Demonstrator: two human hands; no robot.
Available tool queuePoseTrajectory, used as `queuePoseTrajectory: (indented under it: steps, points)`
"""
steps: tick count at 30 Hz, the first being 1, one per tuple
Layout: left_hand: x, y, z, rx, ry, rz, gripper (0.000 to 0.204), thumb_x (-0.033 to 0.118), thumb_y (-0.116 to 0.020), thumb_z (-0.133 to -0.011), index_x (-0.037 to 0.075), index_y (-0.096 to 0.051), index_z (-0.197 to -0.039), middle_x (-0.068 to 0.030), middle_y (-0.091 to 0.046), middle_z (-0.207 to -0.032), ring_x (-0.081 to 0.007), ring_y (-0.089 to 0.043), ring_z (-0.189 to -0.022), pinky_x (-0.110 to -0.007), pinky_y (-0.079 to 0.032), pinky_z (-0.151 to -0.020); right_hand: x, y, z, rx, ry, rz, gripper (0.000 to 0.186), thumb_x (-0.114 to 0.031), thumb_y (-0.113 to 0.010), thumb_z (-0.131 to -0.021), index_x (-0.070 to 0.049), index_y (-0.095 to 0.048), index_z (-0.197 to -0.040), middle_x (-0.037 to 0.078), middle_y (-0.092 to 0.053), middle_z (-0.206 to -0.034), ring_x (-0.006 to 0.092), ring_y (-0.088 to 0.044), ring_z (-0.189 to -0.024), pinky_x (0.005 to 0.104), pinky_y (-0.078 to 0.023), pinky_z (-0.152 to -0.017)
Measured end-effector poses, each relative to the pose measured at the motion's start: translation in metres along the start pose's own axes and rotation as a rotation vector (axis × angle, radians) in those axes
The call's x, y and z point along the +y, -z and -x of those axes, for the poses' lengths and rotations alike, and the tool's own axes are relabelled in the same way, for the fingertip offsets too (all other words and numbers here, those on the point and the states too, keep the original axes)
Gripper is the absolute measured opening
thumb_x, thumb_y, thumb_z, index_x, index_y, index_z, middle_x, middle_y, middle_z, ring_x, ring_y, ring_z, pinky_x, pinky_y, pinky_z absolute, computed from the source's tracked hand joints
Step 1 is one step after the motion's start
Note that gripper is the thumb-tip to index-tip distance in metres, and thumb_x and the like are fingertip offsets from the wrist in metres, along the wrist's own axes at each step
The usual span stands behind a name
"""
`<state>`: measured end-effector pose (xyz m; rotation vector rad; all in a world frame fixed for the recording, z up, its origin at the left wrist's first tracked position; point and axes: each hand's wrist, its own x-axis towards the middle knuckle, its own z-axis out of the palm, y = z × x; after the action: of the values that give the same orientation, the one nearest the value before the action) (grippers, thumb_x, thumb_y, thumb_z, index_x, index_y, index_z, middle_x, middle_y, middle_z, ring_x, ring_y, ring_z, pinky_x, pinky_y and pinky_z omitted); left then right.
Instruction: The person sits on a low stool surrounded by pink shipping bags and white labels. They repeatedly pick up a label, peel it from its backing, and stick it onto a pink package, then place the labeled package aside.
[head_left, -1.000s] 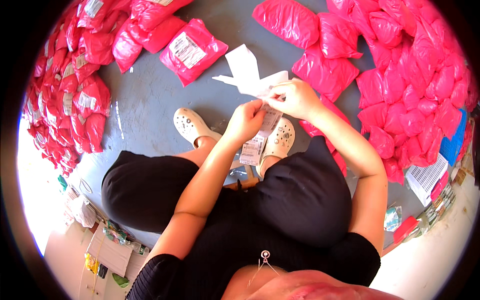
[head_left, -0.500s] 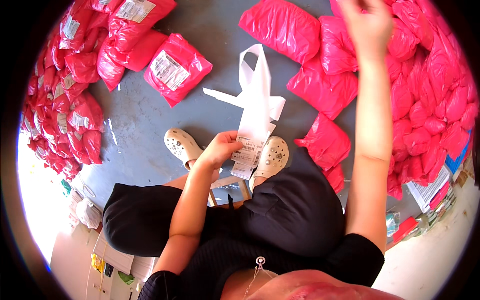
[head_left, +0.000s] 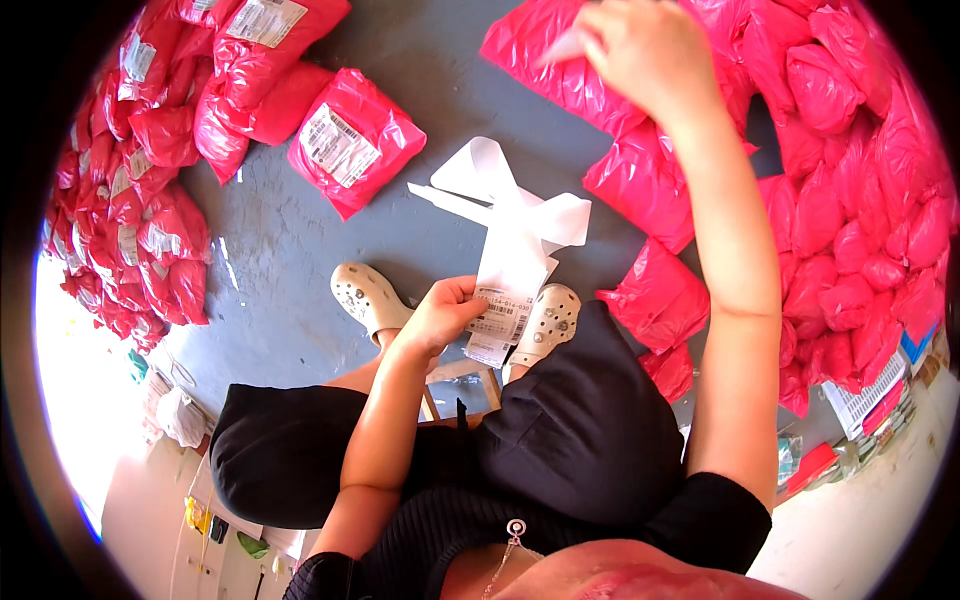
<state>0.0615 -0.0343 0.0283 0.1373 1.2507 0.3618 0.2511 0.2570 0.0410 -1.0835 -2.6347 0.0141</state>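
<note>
My left hand [head_left: 440, 318] is closed, pinching a strip of white printed shipping labels [head_left: 510, 250] between thumb and fingers. The strip's far end loops and folds over the floor beyond my feet. At the upper right my right hand [head_left: 650, 55] is raised with its fingers bent together. A pale, blurred piece juts from its fingertips, too smeared to name. That hand is over a bright pink plastic parcel [head_left: 530, 60]; whether it touches it I cannot tell. More pink parcels lie beneath the right forearm, one of them [head_left: 655, 295] close to my right shoe.
To the left stands a pile of labelled pink parcels [head_left: 170, 140], with one labelled parcel [head_left: 355, 140] lying apart on the grey floor [head_left: 290, 240]. A large heap of pink parcels [head_left: 850, 240] fills the right. My beige clogs [head_left: 548, 320] rest in the middle.
My right hand has swung left and nearer from the far right heap, and a pale piece now shows at its fingertips. The label strip's far loop has dropped toward me.
</note>
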Motion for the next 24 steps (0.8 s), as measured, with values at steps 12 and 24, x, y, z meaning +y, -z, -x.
queuePoseTrajectory:
  steps: [12, 24]
  points:
    - [0.002, -0.008, -0.005, -0.012, -0.067, 0.07, 0.033, -0.001, -0.049, -0.086, -0.005, -0.059, -0.117, -0.0087, -0.067, -0.103, -0.0142, -0.064, -0.091, -0.029, -0.05, -0.083, 0.022, -0.04, 0.027, 0.249, 0.036, 0.099, 0.011, -0.021, -0.069, -0.074, -0.011, -0.065, -0.078, 0.001, -0.063, -0.082, 0.0216, -0.058, -0.083, 0.0352, -0.046, -0.072]
    - [-0.008, -0.002, -0.01, 0.055, -0.058, 0.145, 0.03, 0.0, -0.05, -0.087, -0.003, -0.06, -0.115, -0.0081, -0.068, -0.103, -0.0145, -0.064, -0.092, -0.028, -0.049, -0.085, 0.007, -0.03, 0.015, -0.268, -0.149, -0.025, 0.034, -0.038, -0.071, -0.073, -0.014, -0.071, -0.097, 0.006, -0.066, -0.103, 0.0252, -0.055, -0.112, 0.0452, -0.045, -0.086]
